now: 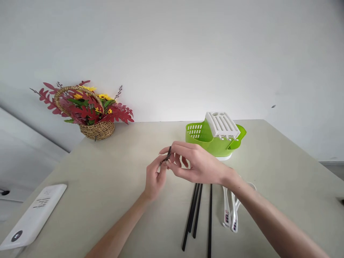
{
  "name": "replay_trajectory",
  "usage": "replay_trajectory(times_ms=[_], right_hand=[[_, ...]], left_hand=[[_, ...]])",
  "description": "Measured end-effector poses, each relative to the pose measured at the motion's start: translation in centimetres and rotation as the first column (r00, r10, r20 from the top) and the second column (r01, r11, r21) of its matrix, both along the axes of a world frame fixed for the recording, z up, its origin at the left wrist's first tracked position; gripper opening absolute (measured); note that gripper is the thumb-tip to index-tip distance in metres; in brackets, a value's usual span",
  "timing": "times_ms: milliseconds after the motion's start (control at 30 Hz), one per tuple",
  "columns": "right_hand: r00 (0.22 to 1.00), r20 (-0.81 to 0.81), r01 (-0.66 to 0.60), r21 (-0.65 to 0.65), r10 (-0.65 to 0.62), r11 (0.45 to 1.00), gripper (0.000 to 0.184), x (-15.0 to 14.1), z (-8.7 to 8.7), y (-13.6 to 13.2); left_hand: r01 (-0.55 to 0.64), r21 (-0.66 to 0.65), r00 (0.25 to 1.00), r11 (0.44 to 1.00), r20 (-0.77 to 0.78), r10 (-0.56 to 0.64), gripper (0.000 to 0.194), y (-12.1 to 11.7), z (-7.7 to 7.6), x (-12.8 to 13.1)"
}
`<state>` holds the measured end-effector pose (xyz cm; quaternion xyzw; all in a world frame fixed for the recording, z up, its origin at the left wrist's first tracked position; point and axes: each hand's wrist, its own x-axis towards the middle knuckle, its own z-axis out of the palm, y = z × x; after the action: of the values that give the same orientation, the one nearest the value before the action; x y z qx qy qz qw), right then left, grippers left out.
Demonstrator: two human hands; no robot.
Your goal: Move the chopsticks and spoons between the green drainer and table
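Note:
My left hand (155, 181) and my right hand (194, 162) meet above the middle of the table. Between their fingertips is a small, thin, dark strip (168, 154), bent and partly covered by the fingers; its kind cannot be made out. Both hands pinch it, the right from above with its fingers curled. Several black chopsticks (198, 211) lie lengthwise on the table below my right hand, their far ends hidden by it. Just right of them lie white spoons (226, 209) with printed handles, partly covered by my right forearm.
Behind my right hand stands a green utensil caddy (209, 146) with a white slotted, hooked rack (222, 124). A wicker basket (98, 130) of artificial red leaves and yellow flowers sits at the back left. A white flat device (34, 216) lies along the left edge. The wall borders the table's back.

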<state>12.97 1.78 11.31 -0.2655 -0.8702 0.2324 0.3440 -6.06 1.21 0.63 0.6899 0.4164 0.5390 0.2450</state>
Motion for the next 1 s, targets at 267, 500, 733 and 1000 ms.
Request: replay_trajectory(times_ms=[267, 500, 733, 1000], right_hand=[[0.992, 0.034, 0.119, 0.151, -0.125, 0.981, 0.030, 0.1, 2.7, 2.6], [0.966, 0.104, 0.213, 0.190, -0.235, 0.958, 0.040, 2.3, 2.5, 3.6], [0.958, 0.156, 0.222, 0.133, -0.242, 0.966, 0.033, 3.2, 2.7, 3.1], [0.953, 0.196, 0.216, 0.103, -0.233, 0.971, 0.031, 3.0, 1.7, 3.6]], left_hand=[[0.136, -0.135, 0.987, 0.982, -0.067, -0.146, 0.038, 0.9, -1.0, -0.2], [0.244, -0.324, 0.941, 0.914, -0.150, -0.304, 0.034, 1.4, -1.4, 0.2], [0.262, -0.442, 0.938, 0.858, -0.092, -0.334, 0.033, 1.5, -1.0, 0.3], [0.239, -0.450, 0.942, 0.861, -0.109, -0.318, 0.032, 1.5, -0.9, 0.4]])
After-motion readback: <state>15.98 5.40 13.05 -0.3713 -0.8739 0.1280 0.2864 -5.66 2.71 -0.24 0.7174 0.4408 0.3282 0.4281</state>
